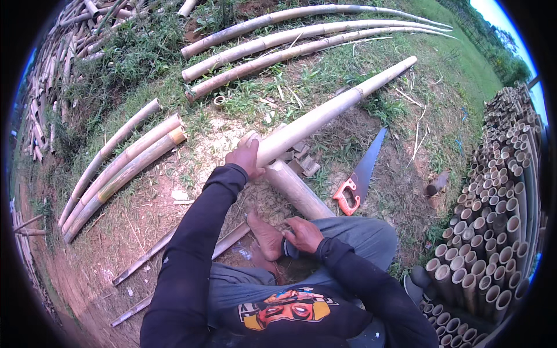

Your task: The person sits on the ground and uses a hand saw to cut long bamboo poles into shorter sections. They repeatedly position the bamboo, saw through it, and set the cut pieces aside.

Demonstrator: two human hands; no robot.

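Note:
A long pale bamboo pole [336, 113] slants up to the right in front of me. My left hand [246, 158] is closed around its near end, fingers wrapped over the cut edge. Under that end lies a shorter, thicker bamboo piece [299, 191], slanting down toward my leg. My right hand [303, 234] lies low over my shin beside my bare foot [267, 235], its fingers stretched toward the ankle and the trouser cuff, with no tool in it. A handsaw [362, 171] with an orange handle and dark blade lies on the ground to the right.
Several curved bamboo poles [272, 43] lie on the grass ahead, and 3 shorter ones [119, 168] at the left. Small offcuts [304, 162] sit behind the thick piece. A tall stack of cut bamboo [487, 232] stands at the right. Split strips [142, 258] lie at lower left.

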